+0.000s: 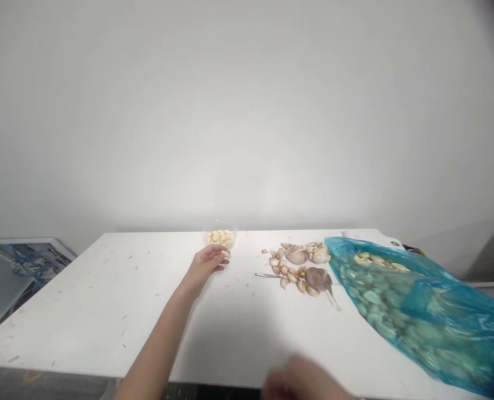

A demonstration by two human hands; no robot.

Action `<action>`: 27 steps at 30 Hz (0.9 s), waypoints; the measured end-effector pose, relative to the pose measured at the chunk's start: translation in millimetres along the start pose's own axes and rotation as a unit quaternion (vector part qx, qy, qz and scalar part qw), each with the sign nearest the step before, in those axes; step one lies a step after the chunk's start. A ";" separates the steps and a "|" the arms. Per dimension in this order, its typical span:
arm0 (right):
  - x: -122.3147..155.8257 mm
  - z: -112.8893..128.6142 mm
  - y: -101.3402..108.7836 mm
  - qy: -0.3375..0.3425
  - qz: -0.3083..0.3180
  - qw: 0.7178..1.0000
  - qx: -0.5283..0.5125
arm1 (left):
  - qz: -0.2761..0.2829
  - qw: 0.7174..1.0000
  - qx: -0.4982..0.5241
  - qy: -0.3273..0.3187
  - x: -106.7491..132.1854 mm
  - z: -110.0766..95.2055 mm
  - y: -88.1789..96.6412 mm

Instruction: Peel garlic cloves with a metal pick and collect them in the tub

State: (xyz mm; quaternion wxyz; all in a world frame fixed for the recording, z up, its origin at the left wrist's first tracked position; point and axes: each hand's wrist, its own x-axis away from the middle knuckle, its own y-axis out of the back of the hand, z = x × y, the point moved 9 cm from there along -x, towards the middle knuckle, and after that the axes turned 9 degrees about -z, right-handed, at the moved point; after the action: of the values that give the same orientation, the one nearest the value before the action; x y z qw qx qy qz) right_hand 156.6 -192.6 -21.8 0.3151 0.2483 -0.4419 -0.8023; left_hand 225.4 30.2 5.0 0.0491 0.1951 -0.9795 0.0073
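Note:
In the head view, my left hand (208, 264) is closed in a pinch around a pale peeled garlic clove (226, 254), just in front of a clear bowl (235, 236). Peeled garlic cloves (220, 237) lie in that bowl. Low at the near table edge, my right hand (288, 380) is smeared by motion and partly cut off, so its fingers cannot be made out. Unpeeled garlic cloves (292, 278) and garlic bulbs (296, 254) rest right of centre. A thin metal tool (267, 275) lies beside them, its other end among the cloves.
A blue plastic bag (422, 316) full of garlic covers the table's right side. Scraps of skin are scattered over the white table (105, 289). A plain wall (247, 111) rises behind it. Left of the table stands a framed bin-like object (14, 278) holding blue material.

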 end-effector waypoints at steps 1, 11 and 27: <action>-24.6 -6.8 8.3 -0.015 -0.005 1.000 0.010 | 0.005 1.000 0.005 0.005 -7.5 2.1 -1.9; -160.4 -62.7 2.8 -0.125 0.015 0.962 0.244 | -0.008 0.997 0.035 0.065 -18.9 46.6 3.4; -142.1 -61.8 1.2 -0.095 -0.235 0.832 -0.493 | 0.031 0.998 -0.029 0.047 -4.7 56.1 -17.2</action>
State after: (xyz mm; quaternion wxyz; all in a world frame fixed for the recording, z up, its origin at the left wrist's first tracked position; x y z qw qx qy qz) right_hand 295.1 -124.2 -33.7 0.1538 0.0789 0.0558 -0.9834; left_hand 231.1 14.2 -51.4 0.1002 0.1623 -0.9816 -0.0103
